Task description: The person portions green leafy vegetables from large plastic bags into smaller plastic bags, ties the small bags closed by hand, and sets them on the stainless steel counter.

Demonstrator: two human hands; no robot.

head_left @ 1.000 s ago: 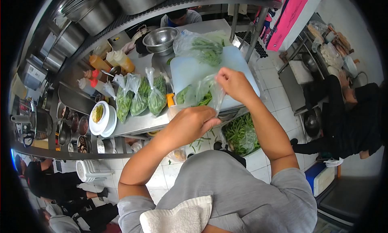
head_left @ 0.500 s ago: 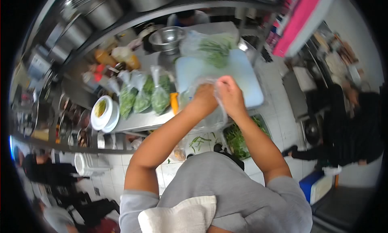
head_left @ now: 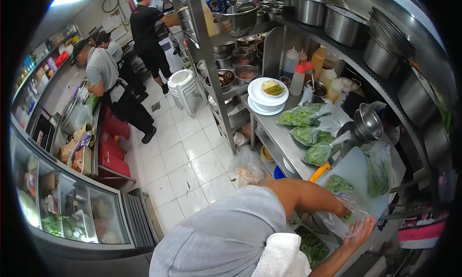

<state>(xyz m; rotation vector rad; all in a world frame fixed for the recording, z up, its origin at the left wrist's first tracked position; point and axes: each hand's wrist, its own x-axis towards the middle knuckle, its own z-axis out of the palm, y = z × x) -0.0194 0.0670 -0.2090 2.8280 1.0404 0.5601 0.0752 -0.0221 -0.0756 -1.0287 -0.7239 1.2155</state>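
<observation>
My left hand [head_left: 342, 208] reaches into a clear plastic bag [head_left: 333, 222]. Its fingers look closed, with a bit of green leaf showing at the fingertips, partly blurred by the plastic. My right hand [head_left: 360, 232] grips the bag's rim between thumb and fingers. A small heap of leafy greens [head_left: 339, 184] lies at the near left of the pale cutting board [head_left: 355, 162]; whether it is inside the bag I cannot tell. A larger bag of greens [head_left: 378, 173] rests farther over on the board. Beside it is a yellow-handled tool [head_left: 320, 171], mostly hidden.
Several tied bags of greens [head_left: 308, 135] lie on the steel table [head_left: 288, 121], near stacked white plates [head_left: 267, 98] and squeeze bottles [head_left: 299, 77]. Metal bowls [head_left: 368, 123] stand behind. Below sits a bin of greens [head_left: 313, 247]. Co-workers [head_left: 110, 82] stand at left.
My view has swung left, bringing the aisle, fridge and co-workers into sight. Both hands stay at the clear bag. A heap of greens now shows near the yellow handle.
</observation>
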